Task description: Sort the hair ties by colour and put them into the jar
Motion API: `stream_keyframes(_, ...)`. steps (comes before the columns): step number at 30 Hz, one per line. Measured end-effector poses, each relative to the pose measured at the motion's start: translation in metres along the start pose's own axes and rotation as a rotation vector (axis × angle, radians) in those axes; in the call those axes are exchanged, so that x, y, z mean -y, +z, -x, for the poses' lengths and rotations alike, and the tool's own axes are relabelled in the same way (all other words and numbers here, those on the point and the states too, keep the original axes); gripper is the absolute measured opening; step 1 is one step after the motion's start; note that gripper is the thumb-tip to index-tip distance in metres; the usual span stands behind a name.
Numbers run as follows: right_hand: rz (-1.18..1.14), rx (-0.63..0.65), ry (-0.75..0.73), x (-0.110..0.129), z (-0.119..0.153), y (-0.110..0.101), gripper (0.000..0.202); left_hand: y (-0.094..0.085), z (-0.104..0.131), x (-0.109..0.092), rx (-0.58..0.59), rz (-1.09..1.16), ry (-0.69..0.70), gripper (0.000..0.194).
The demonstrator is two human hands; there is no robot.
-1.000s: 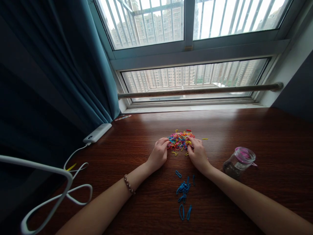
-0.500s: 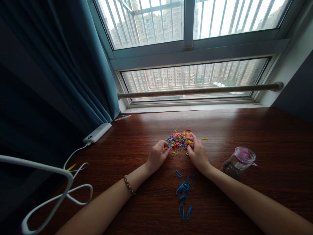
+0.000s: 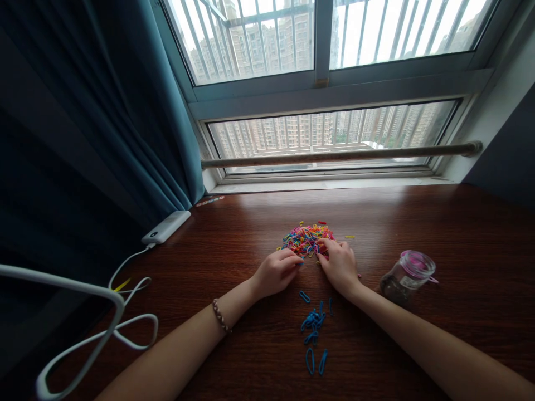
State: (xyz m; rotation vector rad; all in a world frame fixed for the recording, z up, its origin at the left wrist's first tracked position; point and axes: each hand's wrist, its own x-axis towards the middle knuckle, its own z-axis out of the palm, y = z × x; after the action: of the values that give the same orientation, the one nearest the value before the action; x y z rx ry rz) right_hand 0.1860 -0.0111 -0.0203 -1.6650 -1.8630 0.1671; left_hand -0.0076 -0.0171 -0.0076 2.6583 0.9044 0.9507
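A heap of small multicoloured rubber bands [image 3: 303, 238] lies on the brown wooden table. My left hand [image 3: 276, 273], just in front of the heap's left side, pinches a blue rubber band [image 3: 301, 261] between thumb and fingertips. At the front right of the heap, my right hand [image 3: 339, 265] touches the bands with thumb and index finger apart; nothing shows clearly held between them. Nearer to me, several blue rubber bands [image 3: 313, 320] lie in a loose group between my forearms, some tangled and some single.
A glass jar [image 3: 407, 278] with a pink rim leans on its side to the right, near my right forearm. A white power bank [image 3: 167, 228] with a white cable [image 3: 137, 318] sits at the left by the blue curtain [image 3: 167, 139]. Behind the table [image 3: 251, 211] is a window.
My left hand has drawn away from the heap, toward me and rightward, with the blue rubber band. My right hand has shifted slightly nearer to me, its fingers still at the heap.
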Motion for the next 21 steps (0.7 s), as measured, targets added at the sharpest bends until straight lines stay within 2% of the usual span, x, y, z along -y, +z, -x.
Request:
stream_keyframes(2, -0.032, 0.001, 0.016, -0.001, -0.001, 0.001, 0.025, 0.0, 0.0, -0.001, 0.04, 0.004, 0.068, 0.02)
stream_keyframes(4, -0.067, -0.003, 0.025, -0.002, -0.002, 0.001, 0.025, 0.0, 0.0, -0.001, 0.031, 0.003, 0.091, 0.019)
stream_keyframes(10, -0.147, -0.044, -0.023, -0.002, -0.004, 0.0, 0.016, 0.001, 0.001, 0.001, -0.011, 0.002, 0.05, 0.015)
stream_keyframes(15, -0.2, -0.064, 0.002, -0.003, -0.004, 0.001, 0.014, 0.001, 0.001, 0.001, -0.019, 0.018, 0.048, 0.011)
stream_keyframes(21, -0.279, -0.083, -0.01, -0.003, -0.005, 0.002, 0.014, 0.001, -0.001, -0.014, 0.025, 0.1, 0.171, 0.009)
